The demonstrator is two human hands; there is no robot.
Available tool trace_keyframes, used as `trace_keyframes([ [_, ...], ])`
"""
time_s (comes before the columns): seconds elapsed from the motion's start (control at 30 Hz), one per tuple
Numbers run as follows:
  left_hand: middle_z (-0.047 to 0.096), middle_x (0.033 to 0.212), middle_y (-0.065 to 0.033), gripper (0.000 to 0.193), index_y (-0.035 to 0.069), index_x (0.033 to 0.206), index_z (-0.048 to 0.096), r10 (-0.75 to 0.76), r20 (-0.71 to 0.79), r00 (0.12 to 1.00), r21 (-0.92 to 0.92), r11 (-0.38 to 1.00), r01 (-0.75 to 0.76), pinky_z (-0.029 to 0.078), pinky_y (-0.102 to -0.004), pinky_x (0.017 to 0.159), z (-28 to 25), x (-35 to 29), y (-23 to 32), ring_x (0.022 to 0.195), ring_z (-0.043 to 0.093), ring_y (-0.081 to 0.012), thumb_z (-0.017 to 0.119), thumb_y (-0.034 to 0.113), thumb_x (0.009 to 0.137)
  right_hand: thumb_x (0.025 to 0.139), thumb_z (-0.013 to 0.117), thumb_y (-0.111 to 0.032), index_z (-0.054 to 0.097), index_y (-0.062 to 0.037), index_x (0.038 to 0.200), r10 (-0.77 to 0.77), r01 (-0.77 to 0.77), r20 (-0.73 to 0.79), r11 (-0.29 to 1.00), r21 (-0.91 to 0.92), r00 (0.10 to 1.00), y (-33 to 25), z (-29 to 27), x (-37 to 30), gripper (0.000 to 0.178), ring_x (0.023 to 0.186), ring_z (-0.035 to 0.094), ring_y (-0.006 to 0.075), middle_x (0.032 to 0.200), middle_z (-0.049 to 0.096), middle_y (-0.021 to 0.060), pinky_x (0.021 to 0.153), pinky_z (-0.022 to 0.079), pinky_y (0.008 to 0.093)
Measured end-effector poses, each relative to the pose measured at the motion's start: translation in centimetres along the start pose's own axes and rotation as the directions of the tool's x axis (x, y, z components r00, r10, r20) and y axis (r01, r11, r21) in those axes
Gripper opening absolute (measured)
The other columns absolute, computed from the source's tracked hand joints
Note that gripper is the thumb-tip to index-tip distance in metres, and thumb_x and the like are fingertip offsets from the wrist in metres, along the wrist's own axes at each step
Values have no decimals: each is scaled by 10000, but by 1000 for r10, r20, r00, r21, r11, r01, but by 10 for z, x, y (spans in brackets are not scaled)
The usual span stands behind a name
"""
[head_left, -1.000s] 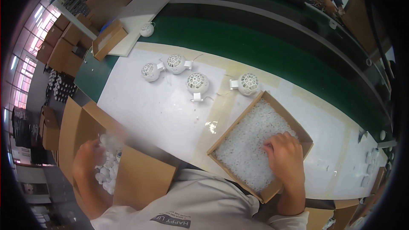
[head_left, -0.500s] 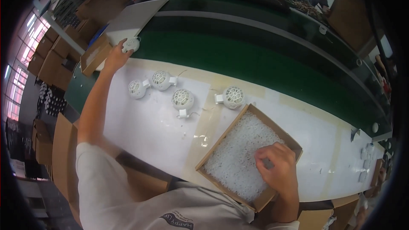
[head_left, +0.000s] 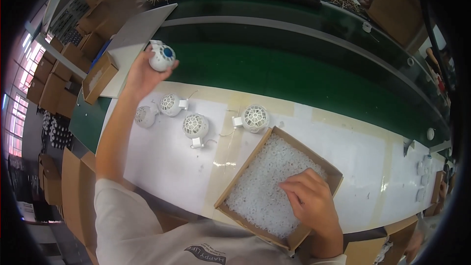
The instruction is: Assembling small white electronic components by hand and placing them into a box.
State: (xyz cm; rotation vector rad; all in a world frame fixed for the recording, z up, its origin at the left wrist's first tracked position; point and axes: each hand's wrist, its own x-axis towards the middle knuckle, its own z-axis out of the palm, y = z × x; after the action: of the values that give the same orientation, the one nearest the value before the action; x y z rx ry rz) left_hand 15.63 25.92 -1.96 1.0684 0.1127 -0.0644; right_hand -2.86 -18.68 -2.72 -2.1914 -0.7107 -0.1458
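- We have the white worktop (head_left: 162, 167) in front of us, with a green conveyor belt (head_left: 294, 68) running along its far side.
- An open cardboard box (head_left: 235, 186) sits on the worktop to our right, full of small white ring parts (head_left: 265, 176); it looks barely depleted, so plenty seems left.
- Four round white grille housings (head_left: 196, 126) lie in a loose row on the worktop, between the box and the belt. We judge them waiting or done; can't tell which.
- Our left hand (head_left: 140, 76) is raised over the belt edge, grip closed around one white round housing (head_left: 162, 57) with a blue centre, off the worktop.
- Our right hand (head_left: 306, 201) is down in the box, fingers curled into the rings; whether it pinches one we cannot tell.
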Motion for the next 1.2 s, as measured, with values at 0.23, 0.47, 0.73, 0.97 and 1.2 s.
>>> trace_keyframes([
  [0.23,467,1368,-207,735,247,1500,256,-174,560,810,-155,938,309,571,-484,809,117,-97,-44,1142,581,-478,615,251,859,740,706,97,723,-19,880,-1,3,-54,1000,30,999,-5,0,0,182,779,602,268,825,649,96,684,486,360],
  [0.47,424,1331,-220,765,291,1464,251,-171,651,739,-9,972,233,621,-478,689,174,-122,-70,1074,595,-521,662,275,819,741,707,85,726,-23,894,-32,34,-82,999,20,996,2,2,-3,189,793,591,269,824,632,94,695,481,360],
  [0.73,443,1327,-215,797,277,1499,229,-154,692,705,-41,967,252,601,-494,748,195,-125,-85,1106,598,-486,662,281,830,731,708,76,728,-32,895,-78,83,-74,994,71,994,3,1,-7,198,796,584,274,836,632,88,690,481,364],
  [0.97,411,1330,-215,665,276,1436,320,-165,695,700,-113,936,333,619,-468,655,205,-130,-99,1052,592,-508,637,294,851,751,700,78,721,-16,925,-60,70,-83,991,116,995,0,-6,-2,199,804,579,276,822,626,97,688,499,366],
  [1.2,492,1221,-156,409,214,1285,446,-206,685,699,-41,947,319,613,-421,558,204,-130,-112,1032,612,-447,593,328,921,734,741,69,735,-14,932,33,-4,-123,972,236,992,4,-11,-1,215,779,586,231,774,663,81,677,478,328],
])
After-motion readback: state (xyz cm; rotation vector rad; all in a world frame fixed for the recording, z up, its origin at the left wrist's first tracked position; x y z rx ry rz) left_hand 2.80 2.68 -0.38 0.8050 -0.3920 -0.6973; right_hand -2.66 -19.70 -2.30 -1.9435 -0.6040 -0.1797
